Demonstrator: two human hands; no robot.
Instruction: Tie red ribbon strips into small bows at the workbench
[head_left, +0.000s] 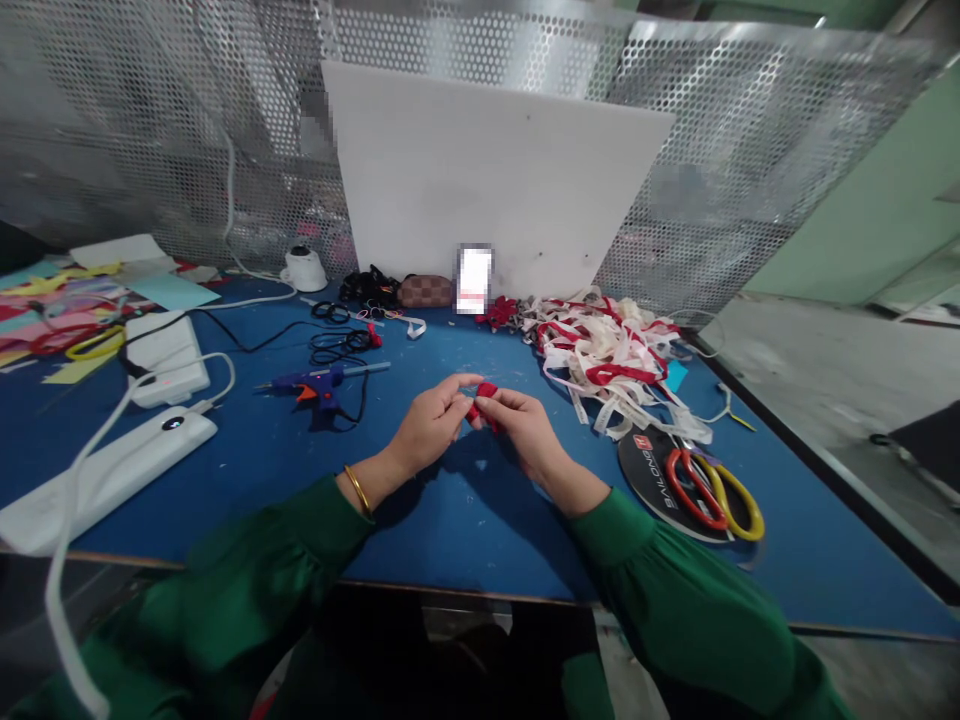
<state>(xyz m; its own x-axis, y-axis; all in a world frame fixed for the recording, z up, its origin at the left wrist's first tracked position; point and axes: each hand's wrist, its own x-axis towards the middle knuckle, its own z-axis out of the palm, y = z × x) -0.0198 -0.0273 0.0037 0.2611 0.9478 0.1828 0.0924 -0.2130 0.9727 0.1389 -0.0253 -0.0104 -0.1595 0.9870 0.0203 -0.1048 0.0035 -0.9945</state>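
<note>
Above the middle of the blue table [480, 530], my left hand [433, 425] and my right hand [527, 432] meet at a small piece of red ribbon [487, 390]. The fingers of both hands are closed on the ribbon, one hand at each side of it. Its exact shape is partly hidden by the fingertips. To the left of my hands lies a blue glue gun [322, 385] with an orange trigger. A pile of white and red ribbons [607, 350] spreads beyond my right hand.
Red-handled scissors [694, 490] and yellow-handled scissors [739, 500] lie on a black disc [645, 480] at right. White power strips [112, 475] and cables are at left. A lit phone [473, 280] leans on a white board [495, 180] at the back.
</note>
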